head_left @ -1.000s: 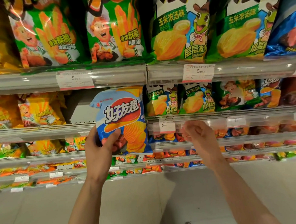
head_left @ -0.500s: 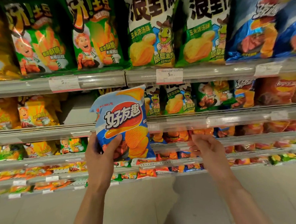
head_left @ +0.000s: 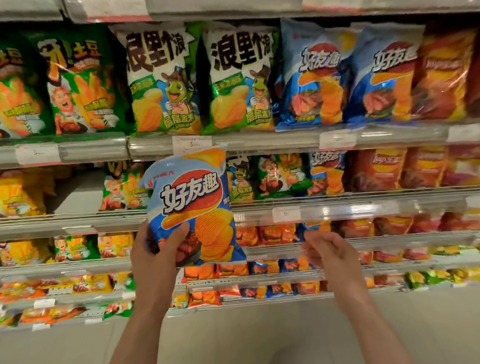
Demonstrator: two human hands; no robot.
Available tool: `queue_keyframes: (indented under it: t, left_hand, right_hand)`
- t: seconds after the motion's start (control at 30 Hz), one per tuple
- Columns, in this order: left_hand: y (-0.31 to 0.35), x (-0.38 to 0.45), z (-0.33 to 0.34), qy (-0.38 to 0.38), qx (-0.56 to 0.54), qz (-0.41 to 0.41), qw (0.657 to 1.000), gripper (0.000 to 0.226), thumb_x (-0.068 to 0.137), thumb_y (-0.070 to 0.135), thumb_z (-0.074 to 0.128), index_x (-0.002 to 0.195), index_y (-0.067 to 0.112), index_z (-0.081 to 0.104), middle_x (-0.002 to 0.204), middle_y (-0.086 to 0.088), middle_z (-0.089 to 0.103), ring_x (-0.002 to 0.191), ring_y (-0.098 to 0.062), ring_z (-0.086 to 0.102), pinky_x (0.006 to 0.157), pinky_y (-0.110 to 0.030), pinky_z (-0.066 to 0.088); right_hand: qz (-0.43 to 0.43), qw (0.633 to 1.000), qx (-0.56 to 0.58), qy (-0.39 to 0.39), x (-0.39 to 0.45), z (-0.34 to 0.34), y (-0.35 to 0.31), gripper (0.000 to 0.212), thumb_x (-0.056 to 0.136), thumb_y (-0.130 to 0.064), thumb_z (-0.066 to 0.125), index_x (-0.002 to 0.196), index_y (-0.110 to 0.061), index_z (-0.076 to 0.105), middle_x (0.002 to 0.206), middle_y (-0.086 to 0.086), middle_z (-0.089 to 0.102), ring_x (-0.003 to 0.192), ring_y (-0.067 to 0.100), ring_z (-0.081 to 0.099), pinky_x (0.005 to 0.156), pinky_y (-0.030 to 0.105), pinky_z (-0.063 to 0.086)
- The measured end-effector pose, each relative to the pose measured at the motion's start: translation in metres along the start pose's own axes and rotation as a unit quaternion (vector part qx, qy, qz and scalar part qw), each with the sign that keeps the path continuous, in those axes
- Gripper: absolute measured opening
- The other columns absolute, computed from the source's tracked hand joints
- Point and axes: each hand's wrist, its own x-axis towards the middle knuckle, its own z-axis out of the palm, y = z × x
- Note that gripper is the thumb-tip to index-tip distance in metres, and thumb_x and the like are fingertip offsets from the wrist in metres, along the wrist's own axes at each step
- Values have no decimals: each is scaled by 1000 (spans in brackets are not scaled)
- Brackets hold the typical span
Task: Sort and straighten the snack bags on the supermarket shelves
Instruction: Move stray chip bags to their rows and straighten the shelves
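My left hand point(head_left: 156, 257) grips the lower left corner of a blue chip bag point(head_left: 191, 204) with white lettering and ridged orange chips, held upright in front of the middle shelf. My right hand point(head_left: 331, 253) hangs to the right of the bag with fingers loosely curled, holding nothing. On the upper shelf stand two matching blue chip bags point(head_left: 315, 76) between the green-and-white bags point(head_left: 159, 79) and red bags point(head_left: 445, 70). A smaller blue bag point(head_left: 326, 172) stands on the middle shelf.
Green fries bags point(head_left: 78, 84) fill the upper shelf's left. A gap with bare shelf back point(head_left: 76, 192) shows on the middle shelf beside yellow bags point(head_left: 12, 193). Shelf rails with price tags point(head_left: 191, 144) run across. Lower shelves hold several small packs; the floor lies below.
The view has tilted up and shifted right, bringing the upper blue bags into sight. My left hand still holds the blue bag; my right hand has drawn back from the shelf rail and dropped slightly.
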Motion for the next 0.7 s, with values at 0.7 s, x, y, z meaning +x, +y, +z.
queue_keyframes:
  t: [0.7]
  left_hand:
    - [-28, 49, 94, -49, -20, -13, 999, 49, 72, 36, 88, 115, 28, 68, 113, 0, 74, 108, -35, 70, 90, -68, 54]
  right_hand:
    - [-12, 998, -30, 52, 85, -49, -14, 9, 100, -14, 64, 101, -11, 72, 78, 0, 77, 75, 10, 72, 72, 21, 56]
